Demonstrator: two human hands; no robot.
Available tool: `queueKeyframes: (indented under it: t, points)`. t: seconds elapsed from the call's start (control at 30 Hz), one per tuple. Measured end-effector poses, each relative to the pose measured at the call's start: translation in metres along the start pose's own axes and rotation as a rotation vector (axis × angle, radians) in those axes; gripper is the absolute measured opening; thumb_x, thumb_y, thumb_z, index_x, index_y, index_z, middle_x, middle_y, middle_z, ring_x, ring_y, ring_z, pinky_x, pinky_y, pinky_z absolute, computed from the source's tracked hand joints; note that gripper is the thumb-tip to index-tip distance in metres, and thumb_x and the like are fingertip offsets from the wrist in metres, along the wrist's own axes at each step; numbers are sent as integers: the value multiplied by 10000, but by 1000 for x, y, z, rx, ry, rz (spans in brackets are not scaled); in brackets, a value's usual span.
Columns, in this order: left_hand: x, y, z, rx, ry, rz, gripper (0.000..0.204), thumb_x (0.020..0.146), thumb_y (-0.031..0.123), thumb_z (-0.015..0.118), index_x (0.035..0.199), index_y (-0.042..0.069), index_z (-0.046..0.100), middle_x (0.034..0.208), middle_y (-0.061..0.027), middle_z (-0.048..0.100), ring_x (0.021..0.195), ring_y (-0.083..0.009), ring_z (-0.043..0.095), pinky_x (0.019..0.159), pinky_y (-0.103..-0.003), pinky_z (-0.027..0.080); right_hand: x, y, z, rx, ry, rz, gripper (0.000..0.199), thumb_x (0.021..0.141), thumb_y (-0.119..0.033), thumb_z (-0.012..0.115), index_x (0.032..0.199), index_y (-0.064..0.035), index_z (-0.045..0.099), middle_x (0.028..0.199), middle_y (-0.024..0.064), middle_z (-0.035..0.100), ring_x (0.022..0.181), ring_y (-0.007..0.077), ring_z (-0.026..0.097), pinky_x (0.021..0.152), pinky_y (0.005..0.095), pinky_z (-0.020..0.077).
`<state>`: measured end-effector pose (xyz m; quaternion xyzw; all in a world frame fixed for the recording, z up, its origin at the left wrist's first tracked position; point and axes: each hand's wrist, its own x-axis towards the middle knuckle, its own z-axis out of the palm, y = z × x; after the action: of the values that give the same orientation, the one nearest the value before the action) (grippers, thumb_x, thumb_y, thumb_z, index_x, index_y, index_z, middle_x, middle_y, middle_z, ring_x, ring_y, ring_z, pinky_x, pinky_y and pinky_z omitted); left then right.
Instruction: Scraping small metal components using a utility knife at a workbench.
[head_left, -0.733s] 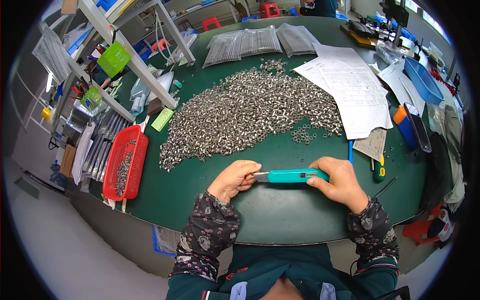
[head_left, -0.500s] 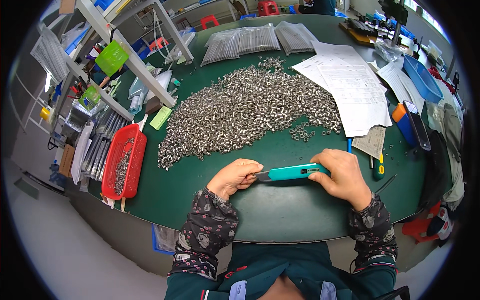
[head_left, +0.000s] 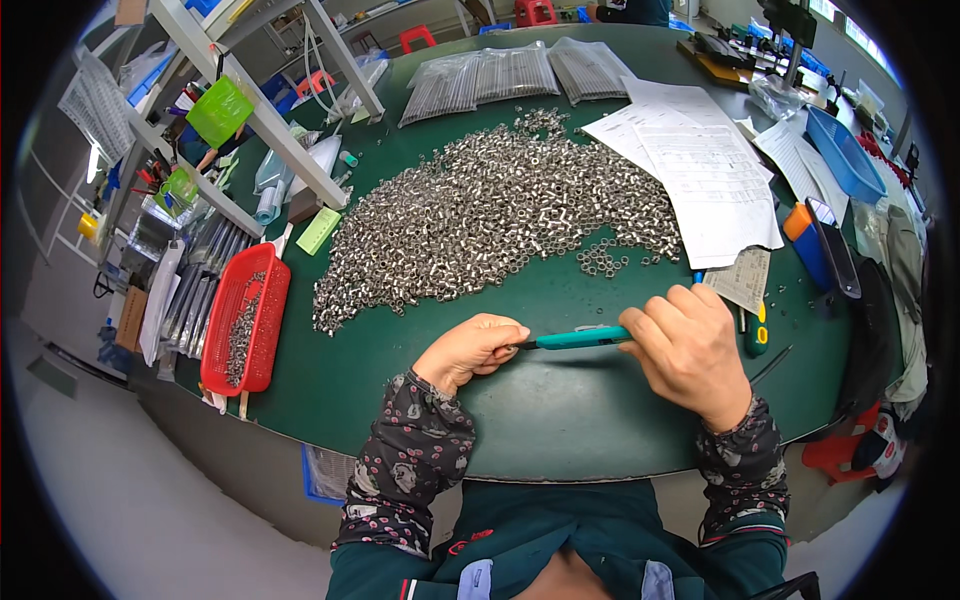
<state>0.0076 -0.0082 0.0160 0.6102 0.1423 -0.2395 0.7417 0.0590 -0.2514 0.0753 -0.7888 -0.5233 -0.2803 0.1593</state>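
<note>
Both hands — left hand (head_left: 468, 350), right hand (head_left: 690, 345) — gripping teal tool (head_left: 580, 338), near table edge (head_left: 560, 468)

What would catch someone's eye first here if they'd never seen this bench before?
Probably the broad heap of small silver metal parts spread across the middle of the green table. Next, at the near edge, the right hand grips a teal-handled tool whose tip meets the closed left hand. A red tray sits at the left.

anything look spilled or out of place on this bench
The small metal parts lie in a loose heap straight on the green table, not in the red tray, and a few stray toward the papers. Both hands hold a teal tool.
</note>
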Motion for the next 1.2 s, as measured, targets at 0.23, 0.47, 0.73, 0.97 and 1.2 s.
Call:
queueKeyframes:
  t: [0.23, 0.47, 0.73, 0.97, 1.2]
  points:
    - [5, -8, -6, -139, 34, 156, 277, 851, 262, 485, 642, 85, 445, 561, 37, 406, 406, -13, 258, 340, -159, 202, -10, 7, 13, 30, -14, 26, 253, 573, -151, 658, 777, -73, 530, 608, 31, 413, 552, 189, 427, 493, 316, 316]
    - [14, -22, -13, -468, -25, 474, 104, 850, 122, 486, 923, 52, 512, 742, -1, 470, 511, -36, 312, 395, -149, 252, -31, 9, 42, 566, -13, 484, 224, 648, -174, 658, 787, -21, 570, 644, 104, 538, 547, 242, 516, 493, 313, 393]
    - [16, -24, -14, -479, -75, 535, 112, 827, 95, 518, 928, 46, 513, 797, -11, 508, 501, -34, 309, 399, -150, 255, -29, 8, 48, 844, -307, 762, 265, 704, -258, 631, 801, -14, 601, 580, 117, 549, 494, 188, 510, 473, 300, 387]
    - [16, -26, -12, -440, -46, 574, 112, 822, 109, 532, 905, 35, 523, 786, -8, 522, 479, -29, 319, 407, -167, 254, -36, 10, 59, 1001, -356, 788, 303, 732, -292, 603, 827, -5, 606, 617, 119, 561, 566, 176, 521, 547, 300, 410]
    - [16, -27, -9, -464, 34, 546, 110, 822, 102, 533, 873, 6, 546, 651, 8, 485, 469, -29, 324, 393, -158, 259, -31, 8, 53, 917, -381, 827, 302, 722, -295, 615, 810, -6, 601, 626, 116, 563, 583, 184, 533, 552, 310, 410]
